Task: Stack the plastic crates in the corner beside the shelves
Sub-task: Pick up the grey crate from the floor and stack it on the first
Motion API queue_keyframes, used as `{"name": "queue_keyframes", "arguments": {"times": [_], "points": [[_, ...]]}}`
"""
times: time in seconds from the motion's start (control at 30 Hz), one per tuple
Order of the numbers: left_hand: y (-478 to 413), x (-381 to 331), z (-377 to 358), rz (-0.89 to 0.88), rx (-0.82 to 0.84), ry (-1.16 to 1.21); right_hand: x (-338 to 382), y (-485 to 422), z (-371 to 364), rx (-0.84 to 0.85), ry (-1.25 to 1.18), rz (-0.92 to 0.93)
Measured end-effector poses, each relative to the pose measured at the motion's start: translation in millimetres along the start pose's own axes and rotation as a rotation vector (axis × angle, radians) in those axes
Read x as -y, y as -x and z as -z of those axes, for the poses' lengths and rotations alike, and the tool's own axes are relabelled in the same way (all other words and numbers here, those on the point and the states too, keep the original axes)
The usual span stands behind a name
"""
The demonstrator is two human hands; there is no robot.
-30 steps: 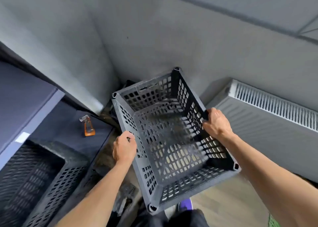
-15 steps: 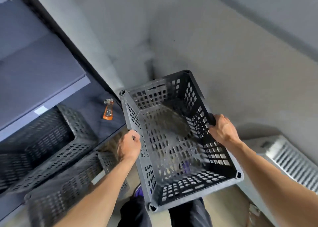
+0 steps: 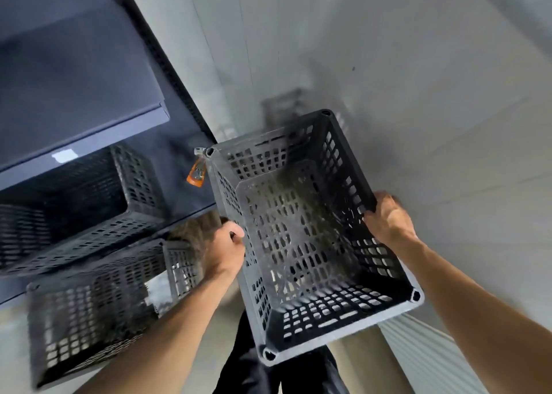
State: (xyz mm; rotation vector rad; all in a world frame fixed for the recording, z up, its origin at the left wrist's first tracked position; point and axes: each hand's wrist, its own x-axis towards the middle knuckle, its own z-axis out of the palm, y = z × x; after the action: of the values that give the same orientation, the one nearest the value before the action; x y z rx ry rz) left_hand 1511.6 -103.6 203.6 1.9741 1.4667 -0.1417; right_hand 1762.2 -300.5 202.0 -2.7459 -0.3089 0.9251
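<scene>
Overall, the pale grey wall (image 3: 418, 65) fills the right and far part of the view, and the dark shelving unit (image 3: 74, 80) fills the left.

1. Held crate (image 3: 298, 238): dark grey plastic, rectangular, open top facing the camera. All four walls and the floor are perforated with rows of small slots. Each corner has a hollow post with an open end. The crate is off the floor, tilted, at centre, between the shelving unit on the left and the wall on the right. Its far short end points toward the corner.
2. Shelf crate (image 3: 74, 214): same perforated type, on a shelf at left. A lower crate (image 3: 89, 319) sits below and nearer; both are blurred.
3. Corner crate (image 3: 286, 103): a faint, blurred grey crate shape beyond the far end of the held crate. Its exact position cannot be told.
4. Radiator (image 3: 424, 354): white, ribbed, at near right below the held crate.
5. Left hand (image 3: 227, 250): clenched tightly on the rim of the left long wall, near its middle.
6. Right hand (image 3: 388, 223): fingers wrapped round the rim of the right long wall, opposite the left hand.
7. Orange bottle (image 3: 197, 174): small, on the shelf, just beside the far left corner post of the held crate
</scene>
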Motion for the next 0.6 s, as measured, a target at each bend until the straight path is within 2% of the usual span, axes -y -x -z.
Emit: {"name": "queue_keyframes", "arguments": {"times": [0.13,0.3,0.6], "points": [[-29,0,-10,-0.028,0.028,0.053,-6,-46,-13,0.001,-0.028,-0.021],[-62,0,-30,-0.065,0.014,0.108,29,-51,-5,-0.042,0.021,-0.078],[-101,4,-59,-0.092,-0.041,0.099,30,-102,-26,-0.055,0.051,-0.032]]}}
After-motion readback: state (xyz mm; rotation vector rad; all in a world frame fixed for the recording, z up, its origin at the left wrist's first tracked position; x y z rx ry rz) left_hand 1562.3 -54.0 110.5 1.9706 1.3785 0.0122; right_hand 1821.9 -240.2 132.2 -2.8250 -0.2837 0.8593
